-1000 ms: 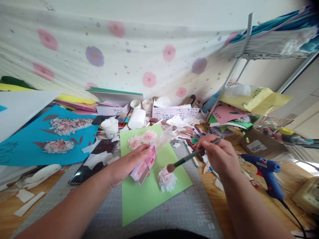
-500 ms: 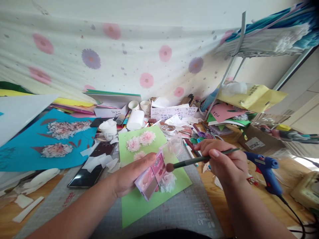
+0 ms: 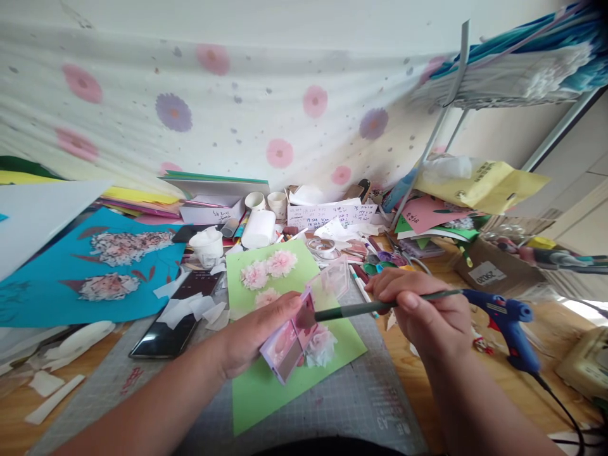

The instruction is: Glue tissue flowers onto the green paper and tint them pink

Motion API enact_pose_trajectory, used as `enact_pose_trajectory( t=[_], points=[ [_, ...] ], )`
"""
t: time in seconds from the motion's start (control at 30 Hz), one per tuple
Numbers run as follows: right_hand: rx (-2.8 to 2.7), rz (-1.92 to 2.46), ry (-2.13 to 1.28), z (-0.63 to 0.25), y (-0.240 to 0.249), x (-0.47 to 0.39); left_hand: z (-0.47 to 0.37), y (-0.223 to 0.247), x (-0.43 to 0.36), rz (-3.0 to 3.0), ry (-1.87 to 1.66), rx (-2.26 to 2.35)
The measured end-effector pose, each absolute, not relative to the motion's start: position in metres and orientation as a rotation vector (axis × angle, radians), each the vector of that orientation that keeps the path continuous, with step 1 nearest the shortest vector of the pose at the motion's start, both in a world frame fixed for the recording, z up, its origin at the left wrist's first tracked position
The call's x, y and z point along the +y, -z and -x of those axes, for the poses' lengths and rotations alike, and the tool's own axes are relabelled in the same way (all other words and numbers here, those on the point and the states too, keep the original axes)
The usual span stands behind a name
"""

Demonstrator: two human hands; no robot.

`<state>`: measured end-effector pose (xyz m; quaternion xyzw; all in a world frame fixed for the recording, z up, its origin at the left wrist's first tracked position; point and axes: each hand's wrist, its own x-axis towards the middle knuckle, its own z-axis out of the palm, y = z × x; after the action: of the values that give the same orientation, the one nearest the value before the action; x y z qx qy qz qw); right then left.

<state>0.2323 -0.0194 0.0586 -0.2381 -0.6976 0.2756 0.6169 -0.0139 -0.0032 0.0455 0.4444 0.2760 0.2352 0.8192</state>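
Observation:
My left hand [image 3: 254, 332] is closed around a makeup palette [image 3: 280, 351], its clear lid tipped open and its pink and brown pans facing up. Between the fingers of my right hand [image 3: 425, 310] is a makeup brush [image 3: 356, 310] with a dark handle. The bristles lie against the palette's pans. Beneath both hands is a sheet of light green paper [image 3: 251, 405]. On it are pink-tinted paper flowers [image 3: 281, 263], and a paler, whitish flower [image 3: 322, 347] shows just right of the palette. Another flower is partly hidden behind my left hand.
A grey cutting mat [image 3: 209, 405] lies under the green paper. To the left are a phone [image 3: 168, 323] with paper scraps and blue paper [image 3: 42, 285] bearing paper flowers. A blue glue gun [image 3: 510, 323] stands right of my right hand. Cups [image 3: 206, 247] and pens clutter the back.
The brush has moved slightly left, so its bristles now press onto the palette and cover part of the pans. My right hand shifted a little with it; the palette tilted slightly.

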Motion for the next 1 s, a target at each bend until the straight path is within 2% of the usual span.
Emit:
enact_pose_trajectory(
  t=[0.1, 0.23, 0.4, 0.53, 1.0],
  points=[
    [-1.738, 0.634, -0.677, -0.2323, -0.0593, -0.0205, 0.0126, -0.0477, -0.0040, -0.943, -0.516, 0.579],
    [-1.560, 0.510, -0.641, -0.2315, -0.0593, -0.0214, 0.0121, -0.0478, -0.0033, -0.937, -0.510, 0.588],
    [-1.731, 0.581, -0.659, -0.2325, -0.0587, -0.0213, 0.0123, -0.0464, -0.0018, -0.951, -0.522, 0.584],
    [-1.612, 0.463, -0.602, -0.2326, -0.0566, -0.0189, 0.0118, -0.0464, -0.0018, -0.947, -0.511, 0.565],
    [-1.700, 0.508, -0.573, -0.2317, -0.0580, -0.0205, 0.0133, -0.0435, -0.0006, -0.954, -0.521, 0.567]
  ],
)
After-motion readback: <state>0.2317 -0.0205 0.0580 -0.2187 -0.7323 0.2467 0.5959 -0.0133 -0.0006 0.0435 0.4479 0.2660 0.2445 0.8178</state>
